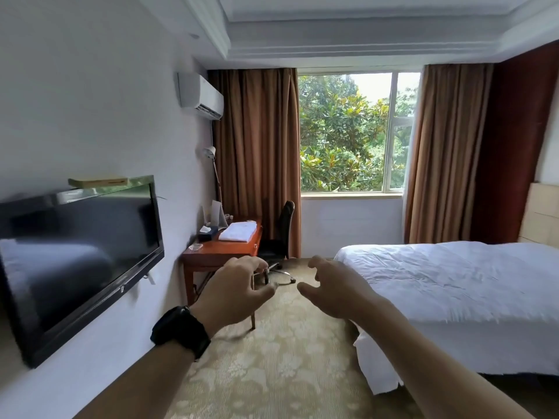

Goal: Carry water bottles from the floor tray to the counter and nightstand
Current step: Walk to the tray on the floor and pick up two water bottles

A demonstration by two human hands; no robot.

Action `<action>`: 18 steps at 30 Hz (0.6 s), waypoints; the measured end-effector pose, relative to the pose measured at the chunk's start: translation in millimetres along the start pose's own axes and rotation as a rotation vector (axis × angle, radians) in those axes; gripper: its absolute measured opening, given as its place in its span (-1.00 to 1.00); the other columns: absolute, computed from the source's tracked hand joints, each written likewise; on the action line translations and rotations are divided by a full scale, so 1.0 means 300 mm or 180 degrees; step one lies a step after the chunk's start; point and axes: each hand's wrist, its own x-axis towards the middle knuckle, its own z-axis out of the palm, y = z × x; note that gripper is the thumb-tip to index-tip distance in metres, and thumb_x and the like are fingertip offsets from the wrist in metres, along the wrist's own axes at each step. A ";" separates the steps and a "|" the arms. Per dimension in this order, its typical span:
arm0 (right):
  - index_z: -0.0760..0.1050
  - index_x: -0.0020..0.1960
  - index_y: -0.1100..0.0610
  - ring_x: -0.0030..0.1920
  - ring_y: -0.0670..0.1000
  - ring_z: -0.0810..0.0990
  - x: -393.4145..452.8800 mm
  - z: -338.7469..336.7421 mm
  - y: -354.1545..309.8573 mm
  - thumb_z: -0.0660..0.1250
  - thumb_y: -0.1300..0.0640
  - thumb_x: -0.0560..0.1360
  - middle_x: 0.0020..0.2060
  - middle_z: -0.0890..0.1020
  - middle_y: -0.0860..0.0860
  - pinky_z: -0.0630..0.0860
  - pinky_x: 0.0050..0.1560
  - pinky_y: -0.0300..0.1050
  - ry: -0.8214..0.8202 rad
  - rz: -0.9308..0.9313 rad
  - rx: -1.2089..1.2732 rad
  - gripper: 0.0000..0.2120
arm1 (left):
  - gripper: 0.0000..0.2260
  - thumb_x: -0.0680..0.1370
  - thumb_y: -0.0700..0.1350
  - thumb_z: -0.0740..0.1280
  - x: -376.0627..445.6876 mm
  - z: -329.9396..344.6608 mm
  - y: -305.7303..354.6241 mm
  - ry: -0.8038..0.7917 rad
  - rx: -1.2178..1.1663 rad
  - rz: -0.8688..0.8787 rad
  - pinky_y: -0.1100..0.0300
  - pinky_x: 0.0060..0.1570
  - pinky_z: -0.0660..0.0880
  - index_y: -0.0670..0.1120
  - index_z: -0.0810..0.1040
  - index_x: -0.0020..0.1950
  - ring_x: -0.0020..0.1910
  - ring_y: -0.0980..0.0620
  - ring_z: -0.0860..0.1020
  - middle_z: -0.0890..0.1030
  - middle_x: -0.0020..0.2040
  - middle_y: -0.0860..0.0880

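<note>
Between bed (453, 276) and desk (223, 252), empty hands

So the floor (281, 370) is covered wall to wall in beige carpet with a pale floral pattern. At its far left corner stands a reddish wooden worktop (222, 252) against the wall, with a black office chair (279, 237) on the floor just beside its far end. On the worktop: a folded white towel (239, 232) toward the far edge, a dark tissue box (207, 234) along the wall edge, and near the front corner something small and clear, maybe an ashtray (196, 247). On the right side of the floor sits the bed (453, 285), white sheet lying rumpled over the top.
</note>
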 end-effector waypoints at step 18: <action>0.39 0.36 0.09 -0.12 -0.04 0.50 1.269 0.214 0.217 0.28 -0.11 0.53 0.02 0.60 -0.03 0.44 -0.20 -0.18 0.0077 -0.0112 0.0142 -0.53 | -0.54 0.51 0.22 0.31 1.129 0.231 -0.576 0.0134 0.0099 -0.0177 0.12 0.23 0.49 0.03 0.50 0.33 0.24 0.10 0.51 0.58 0.29 0.08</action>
